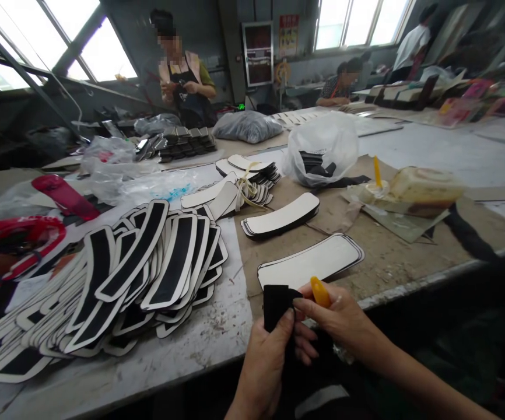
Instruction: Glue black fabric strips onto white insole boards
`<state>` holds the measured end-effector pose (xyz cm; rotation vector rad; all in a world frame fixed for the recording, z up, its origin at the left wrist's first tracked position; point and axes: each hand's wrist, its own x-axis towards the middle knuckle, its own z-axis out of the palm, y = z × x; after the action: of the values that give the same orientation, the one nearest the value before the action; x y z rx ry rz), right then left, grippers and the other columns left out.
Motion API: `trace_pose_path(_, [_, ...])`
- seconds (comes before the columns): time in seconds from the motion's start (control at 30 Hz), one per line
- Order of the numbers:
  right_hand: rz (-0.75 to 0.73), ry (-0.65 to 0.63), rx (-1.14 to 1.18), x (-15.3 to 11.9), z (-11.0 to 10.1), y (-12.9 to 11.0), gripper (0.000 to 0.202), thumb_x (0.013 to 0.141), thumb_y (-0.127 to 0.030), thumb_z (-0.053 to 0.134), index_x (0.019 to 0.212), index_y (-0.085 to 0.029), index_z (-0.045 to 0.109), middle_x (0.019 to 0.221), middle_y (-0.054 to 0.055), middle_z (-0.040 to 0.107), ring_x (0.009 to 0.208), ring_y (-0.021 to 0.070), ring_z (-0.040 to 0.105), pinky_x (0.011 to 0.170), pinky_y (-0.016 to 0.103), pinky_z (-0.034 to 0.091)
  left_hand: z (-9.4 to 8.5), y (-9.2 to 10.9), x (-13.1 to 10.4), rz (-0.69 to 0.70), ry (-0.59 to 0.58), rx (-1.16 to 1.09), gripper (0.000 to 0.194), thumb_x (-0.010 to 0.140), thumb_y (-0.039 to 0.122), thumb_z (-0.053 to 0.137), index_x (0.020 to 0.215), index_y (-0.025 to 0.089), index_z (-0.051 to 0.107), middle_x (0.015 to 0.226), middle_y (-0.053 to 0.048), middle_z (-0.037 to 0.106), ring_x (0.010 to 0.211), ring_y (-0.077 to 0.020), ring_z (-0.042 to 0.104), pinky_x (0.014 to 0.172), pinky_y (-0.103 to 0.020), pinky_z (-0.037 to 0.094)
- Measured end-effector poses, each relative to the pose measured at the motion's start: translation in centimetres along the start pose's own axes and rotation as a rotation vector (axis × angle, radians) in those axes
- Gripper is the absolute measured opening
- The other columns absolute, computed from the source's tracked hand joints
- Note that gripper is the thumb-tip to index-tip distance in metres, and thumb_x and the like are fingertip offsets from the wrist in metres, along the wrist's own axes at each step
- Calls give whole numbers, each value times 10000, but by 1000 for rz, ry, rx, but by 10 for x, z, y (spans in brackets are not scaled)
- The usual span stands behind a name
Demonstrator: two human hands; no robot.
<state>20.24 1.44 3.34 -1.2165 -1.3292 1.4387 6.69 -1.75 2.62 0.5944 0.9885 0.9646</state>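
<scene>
My left hand (pixel 265 356) is closed around a black strip of material (pixel 276 304), held up just past the table's front edge. My right hand (pixel 340 318) meets it from the right, thumb and fingers against the strip's edge. Out of that same hand sticks a rounded yellow handle (pixel 320 291); whatever is at its other end is hidden. Right behind my hands lies a small stack of curved white pieces with dark edges (pixel 311 261). Another such stack (pixel 281 216) sits farther back on the brown board.
A big heap of curved white pieces with black centres (pixel 165 262) spreads at left. At right stands a stained glue container (pixel 423 189) with a yellow stick (pixel 377 172). A clear plastic bag (pixel 322 146) holds black pieces. Across the table a person (pixel 185 81) stands working.
</scene>
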Motion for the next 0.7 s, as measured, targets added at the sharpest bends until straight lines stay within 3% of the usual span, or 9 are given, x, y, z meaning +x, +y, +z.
trace_pose_path(0.2, [91, 265, 83, -5, -8, 5, 392, 730, -535, 654, 824, -175, 529, 521, -91, 385, 391, 58, 337, 345, 178, 285, 8, -23, 5, -18, -4, 10, 394, 789, 451, 584, 855, 62, 599, 653, -89, 654, 490, -134, 588, 462, -232, 439])
trace_pose_path(0.33, [231, 219, 156, -15, -9, 8, 461, 675, -573, 689, 835, -186, 496, 464, -107, 386, 348, 54, 317, 329, 165, 247, 17, -34, 12, 15, -2, 2, 419, 759, 489, 599, 839, 78, 581, 607, -66, 642, 458, -135, 579, 429, -227, 433])
trace_pose_path(0.43, [286, 258, 193, -22, -12, 15, 456, 671, -583, 690, 770, -200, 464, 429, -108, 387, 335, 71, 351, 331, 177, 282, 21, -42, 15, 25, -69, 15, 398, 778, 477, 582, 842, 85, 570, 597, -52, 637, 453, -123, 575, 435, -219, 439])
trace_pose_path(0.57, [181, 377, 230, -20, -27, 21, 366, 718, -502, 699, 821, -203, 516, 615, -52, 541, 536, 113, 508, 502, 208, 438, 20, -58, 16, -12, -95, -1, 422, 758, 513, 586, 829, 100, 543, 569, -51, 634, 425, -117, 561, 409, -208, 421])
trace_pose_path(0.7, [133, 388, 335, -8, -40, 6, 318, 726, -460, 704, 789, -221, 505, 638, -41, 531, 582, 138, 527, 544, 238, 459, 10, -72, 12, -82, -136, 17, 481, 708, 576, 602, 812, 112, 530, 553, -49, 622, 411, -118, 550, 390, -207, 403])
